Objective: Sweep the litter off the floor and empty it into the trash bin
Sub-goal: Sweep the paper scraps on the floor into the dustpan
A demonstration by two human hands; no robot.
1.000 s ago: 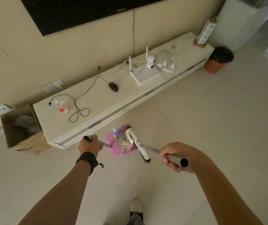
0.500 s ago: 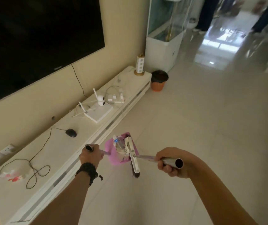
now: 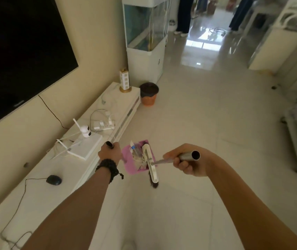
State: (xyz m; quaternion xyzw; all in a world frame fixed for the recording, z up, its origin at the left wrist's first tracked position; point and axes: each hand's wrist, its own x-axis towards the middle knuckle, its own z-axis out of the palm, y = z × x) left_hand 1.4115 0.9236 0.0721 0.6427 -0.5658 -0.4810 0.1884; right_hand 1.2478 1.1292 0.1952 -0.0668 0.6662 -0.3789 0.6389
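My left hand (image 3: pixel 109 153) grips the black-tipped handle of a pink dustpan (image 3: pixel 131 163), held above the floor. In the pan lies litter (image 3: pixel 136 154): crumpled paper and a small plastic bottle. My right hand (image 3: pixel 185 160) is closed on the metal pole of a broom (image 3: pixel 151 166), whose white head rests across the pan's right edge, dark bristles pointing down. The trash bin (image 3: pixel 148 94), orange with a dark liner, stands on the floor farther ahead, at the far end of the low white TV cabinet (image 3: pixel 108 105).
The cabinet along the left wall carries a router (image 3: pixel 85 147), a camera, a power strip, a mouse (image 3: pixel 53 179) and cables. A fish tank (image 3: pixel 145 33) on a white stand rises behind the bin. Two people's legs stand in the far doorway. White furniture lines the right side.
The view has swung up and rightward along the cabinet, so the trash bin sits ahead and closer. Both hands keep the dustpan and broom together, carried forward.
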